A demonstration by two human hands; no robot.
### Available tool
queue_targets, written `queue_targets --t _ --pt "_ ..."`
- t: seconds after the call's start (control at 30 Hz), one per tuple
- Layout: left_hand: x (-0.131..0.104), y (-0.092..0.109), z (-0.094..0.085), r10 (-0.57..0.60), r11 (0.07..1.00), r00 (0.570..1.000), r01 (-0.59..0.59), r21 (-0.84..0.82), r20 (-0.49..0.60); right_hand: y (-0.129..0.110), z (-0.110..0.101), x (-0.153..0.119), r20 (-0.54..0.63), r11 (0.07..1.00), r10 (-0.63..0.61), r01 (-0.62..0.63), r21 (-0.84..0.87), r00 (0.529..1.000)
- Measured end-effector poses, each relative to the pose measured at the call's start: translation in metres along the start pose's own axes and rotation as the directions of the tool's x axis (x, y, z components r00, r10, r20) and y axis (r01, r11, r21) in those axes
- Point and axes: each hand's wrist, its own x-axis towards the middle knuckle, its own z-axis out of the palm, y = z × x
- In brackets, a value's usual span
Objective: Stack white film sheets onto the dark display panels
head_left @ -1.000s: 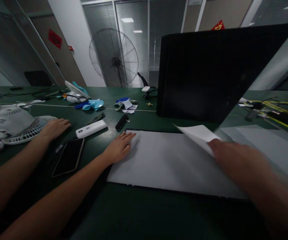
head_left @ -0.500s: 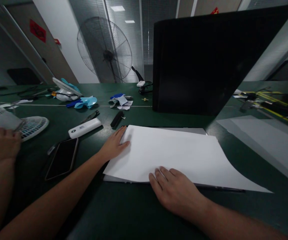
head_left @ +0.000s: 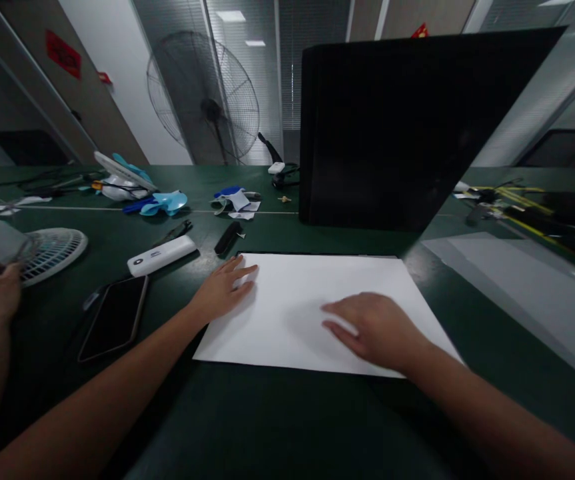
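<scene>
Three hands, one white sheet, one phone, two fans, one black panel.

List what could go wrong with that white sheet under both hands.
1. The white sheet lies over a dark panel; a sideways push from the right hand could skew it while the left hand pins only one corner.
2. The black stick and phone lie close by the left hand; a sweeping arm might knock them.

Sheet lies before panel, phone to its left.
</scene>
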Motion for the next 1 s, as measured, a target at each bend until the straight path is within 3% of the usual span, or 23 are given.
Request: queue_targets --t 0.07,0.13,0.23,0.33,0.4,0.47,0.63,0.87,1.0 --pt "0.000 0.000 0.000 -0.017 1.000 1.000 0.017 0.006 0.005 0.052 -0.010 -0.002 -0.121 0.963 0.258 -0.265 -0.045 0.959" --pt "-0.001 0.000 0.001 -0.034 0.999 0.999 0.034 0.007 0.000 0.109 -0.019 -0.015 -0.243 0.852 0.490 -0.519 -0.069 0.837" --pt "-0.002 0.001 0.001 -0.056 0.998 0.998 0.056 0.006 -0.005 0.181 -0.022 -0.054 -0.347 0.599 0.741 -0.799 -0.047 0.575" --pt "-0.002 0.000 0.001 -0.076 0.997 0.997 0.076 -0.003 -0.001 0.223 -0.013 -0.092 -0.273 0.300 0.919 -0.954 0.011 0.286" --pt "-0.001 0.000 0.001 -0.078 0.997 0.997 0.078 -0.013 0.004 0.238 -0.005 -0.106 -0.165 0.184 0.970 -0.983 0.024 0.178" --pt "-0.001 0.000 0.000 -0.077 0.997 0.997 0.077 -0.018 0.007 0.245 0.000 -0.109 -0.090 0.163 0.983 -0.986 0.020 0.160" --pt "0.000 0.001 0.000 -0.088 0.996 0.996 0.088 -0.014 0.005 0.245 -0.001 -0.099 -0.068 0.202 0.977 -0.979 -0.023 0.203" --pt "-0.001 0.000 0.001 -0.076 0.997 0.997 0.076 -0.002 -0.005 0.227 -0.007 -0.095 -0.104 0.243 0.962 -0.965 -0.099 0.253" --pt "-0.001 0.001 0.000 -0.086 0.996 0.996 0.086 -0.007 -0.019 0.208 -0.025 -0.088 -0.097 0.270 0.953 -0.948 -0.165 0.289"
